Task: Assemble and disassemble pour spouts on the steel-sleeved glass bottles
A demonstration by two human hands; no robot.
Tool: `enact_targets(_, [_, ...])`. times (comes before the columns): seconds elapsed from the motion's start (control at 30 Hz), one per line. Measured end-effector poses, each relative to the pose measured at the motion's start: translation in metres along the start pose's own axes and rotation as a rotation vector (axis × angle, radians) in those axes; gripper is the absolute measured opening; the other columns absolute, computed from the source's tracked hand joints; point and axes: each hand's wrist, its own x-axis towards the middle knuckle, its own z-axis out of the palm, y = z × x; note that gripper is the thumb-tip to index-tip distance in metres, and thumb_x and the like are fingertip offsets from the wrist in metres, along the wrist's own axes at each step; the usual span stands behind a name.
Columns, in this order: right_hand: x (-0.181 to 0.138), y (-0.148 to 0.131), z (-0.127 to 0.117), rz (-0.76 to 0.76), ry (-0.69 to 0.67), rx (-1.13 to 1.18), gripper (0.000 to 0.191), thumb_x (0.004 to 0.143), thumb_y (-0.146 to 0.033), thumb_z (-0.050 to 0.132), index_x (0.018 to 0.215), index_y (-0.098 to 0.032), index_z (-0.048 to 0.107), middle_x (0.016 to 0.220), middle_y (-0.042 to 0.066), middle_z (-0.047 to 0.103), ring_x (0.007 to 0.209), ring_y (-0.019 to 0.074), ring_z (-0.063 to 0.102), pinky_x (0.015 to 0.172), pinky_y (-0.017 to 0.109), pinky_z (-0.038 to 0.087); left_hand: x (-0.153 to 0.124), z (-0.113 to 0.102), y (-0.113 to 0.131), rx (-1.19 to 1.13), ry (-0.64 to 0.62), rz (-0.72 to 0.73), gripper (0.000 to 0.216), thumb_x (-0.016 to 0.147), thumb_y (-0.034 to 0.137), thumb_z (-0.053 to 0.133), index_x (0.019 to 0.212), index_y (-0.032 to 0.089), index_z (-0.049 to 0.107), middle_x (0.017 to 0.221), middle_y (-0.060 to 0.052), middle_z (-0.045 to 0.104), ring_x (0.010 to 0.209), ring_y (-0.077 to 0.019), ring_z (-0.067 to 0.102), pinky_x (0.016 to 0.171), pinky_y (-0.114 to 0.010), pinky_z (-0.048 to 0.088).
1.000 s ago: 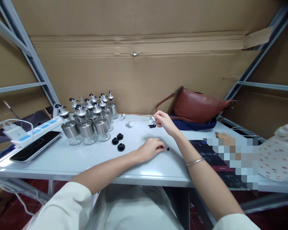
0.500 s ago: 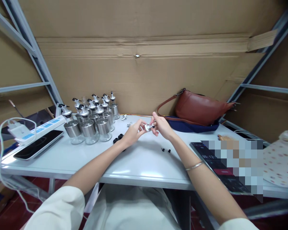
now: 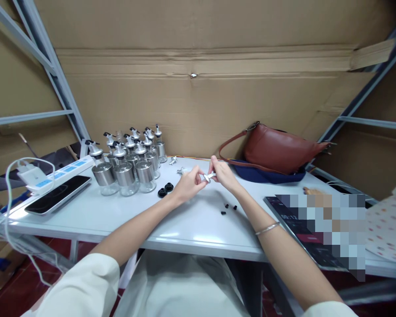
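Observation:
Both hands meet above the middle of the table around a small silver pourer spout [image 3: 209,177]. My left hand [image 3: 189,184] pinches its wide disc-like end between thumb and fingers. At the narrower end, my right hand [image 3: 223,175] has its fingertips closed on it; part of the spout is hidden there. Below the hands lie three tiny black caps [image 3: 226,206]. Beside my left wrist are black ring-shaped stoppers [image 3: 165,189]. More silver spouts [image 3: 181,171] lie behind my left hand.
Several glass bottles with steel sleeves and pourer tops [image 3: 125,176] stand at left. A power strip [image 3: 64,174] and a dark phone-like device [image 3: 57,194] are further left. At right are a brown bag [image 3: 277,149] and a tablet [image 3: 300,233], partly pixelated.
The spout has turned between my fingers, its disc now more edge-on. A third tiny black cap now lies on the table. My left forearm has moved off the black stoppers.

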Motion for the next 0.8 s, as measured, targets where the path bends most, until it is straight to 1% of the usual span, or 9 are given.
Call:
enact_targets(0.13, [0.003, 0.008, -0.003, 0.007, -0.027, -0.088, 0.059, 0.068, -0.075, 0.050, 0.049, -0.019, 0.042, 0.036, -0.004, 0.039, 0.035, 0.0069, 0.033, 0.040, 0.022, 0.024, -0.001, -0.001, -0.001, 0.154, 0.032, -0.028, 0.023, 0.078, 0.026, 0.058, 0.095, 0.017, 0.047, 0.063, 0.006, 0.051, 0.054, -0.0100, 0.051, 0.056, -0.022, 0.039])
enact_targets(0.23, [0.007, 0.011, -0.007, -0.028, 0.061, -0.069, 0.055, 0.067, -0.068, 0.058, 0.051, -0.020, 0.037, 0.040, -0.005, 0.041, 0.038, 0.0065, 0.033, 0.040, 0.021, 0.024, -0.010, 0.000, 0.012, 0.346, 0.139, 0.101, 0.031, 0.081, 0.031, 0.056, 0.107, 0.017, 0.045, 0.087, -0.003, 0.058, 0.075, -0.0162, 0.059, 0.067, -0.027, 0.045])
enact_targets(0.3, [0.009, 0.012, -0.011, -0.033, 0.134, -0.063, 0.053, 0.069, -0.066, 0.056, 0.051, -0.020, 0.038, 0.040, -0.005, 0.039, 0.039, 0.0069, 0.032, 0.040, 0.022, 0.024, -0.019, 0.008, 0.025, 0.410, 0.034, 0.285, 0.026, 0.087, 0.030, 0.049, 0.109, 0.018, 0.047, 0.100, -0.008, 0.057, 0.088, -0.0184, 0.059, 0.076, -0.030, 0.047])
enact_targets(0.37, [0.011, 0.014, -0.015, -0.022, 0.196, -0.060, 0.052, 0.070, -0.066, 0.055, 0.051, -0.021, 0.038, 0.039, -0.006, 0.036, 0.038, 0.0072, 0.031, 0.039, 0.022, 0.023, -0.027, 0.022, 0.038, 0.432, -0.229, 0.426, 0.022, 0.091, 0.030, 0.044, 0.108, 0.018, 0.052, 0.102, -0.008, 0.058, 0.089, -0.0178, 0.060, 0.077, -0.029, 0.047])
enact_targets(0.4, [0.012, 0.015, -0.017, -0.014, 0.214, -0.059, 0.051, 0.070, -0.066, 0.055, 0.051, -0.021, 0.038, 0.038, -0.006, 0.035, 0.038, 0.0072, 0.031, 0.039, 0.022, 0.023, -0.030, 0.031, 0.043, 0.448, -0.346, 0.453, 0.023, 0.091, 0.032, 0.045, 0.106, 0.017, 0.054, 0.101, -0.008, 0.059, 0.088, -0.0181, 0.060, 0.075, -0.028, 0.048])
enact_targets(0.47, [0.013, 0.016, -0.018, 0.000, 0.226, -0.058, 0.051, 0.070, -0.066, 0.054, 0.052, -0.021, 0.038, 0.038, -0.006, 0.034, 0.037, 0.0072, 0.030, 0.038, 0.022, 0.022, -0.032, 0.049, 0.050, 0.479, -0.483, 0.445, 0.027, 0.090, 0.037, 0.048, 0.103, 0.016, 0.058, 0.099, -0.008, 0.060, 0.086, -0.0197, 0.061, 0.069, -0.029, 0.049])
enact_targets(0.57, [0.013, 0.017, -0.018, 0.013, 0.224, -0.060, 0.050, 0.070, -0.065, 0.055, 0.053, -0.021, 0.039, 0.039, -0.006, 0.035, 0.037, 0.0070, 0.030, 0.038, 0.022, 0.022, -0.027, 0.074, 0.052, 0.531, -0.530, 0.407, 0.025, 0.089, 0.033, 0.049, 0.100, 0.014, 0.062, 0.098, -0.010, 0.062, 0.086, -0.0224, 0.062, 0.064, -0.031, 0.049])
enact_targets(0.67, [0.013, 0.017, -0.019, 0.014, 0.221, -0.043, 0.050, 0.070, -0.064, 0.056, 0.053, -0.021, 0.039, 0.039, -0.006, 0.034, 0.038, 0.0069, 0.030, 0.037, 0.021, 0.022, -0.019, 0.089, 0.049, 0.554, -0.533, 0.438, 0.021, 0.090, 0.024, 0.048, 0.096, 0.014, 0.065, 0.098, -0.010, 0.064, 0.089, -0.0235, 0.062, 0.066, -0.031, 0.050])
enact_targets(0.8, [0.014, 0.016, -0.023, 0.013, 0.240, -0.001, 0.049, 0.071, -0.063, 0.057, 0.053, -0.021, 0.039, 0.039, -0.006, 0.033, 0.038, 0.0070, 0.030, 0.037, 0.021, 0.023, -0.016, 0.084, 0.050, 0.517, -0.493, 0.461, 0.020, 0.090, 0.019, 0.045, 0.092, 0.014, 0.064, 0.095, -0.009, 0.065, 0.087, -0.0216, 0.062, 0.067, -0.030, 0.050])
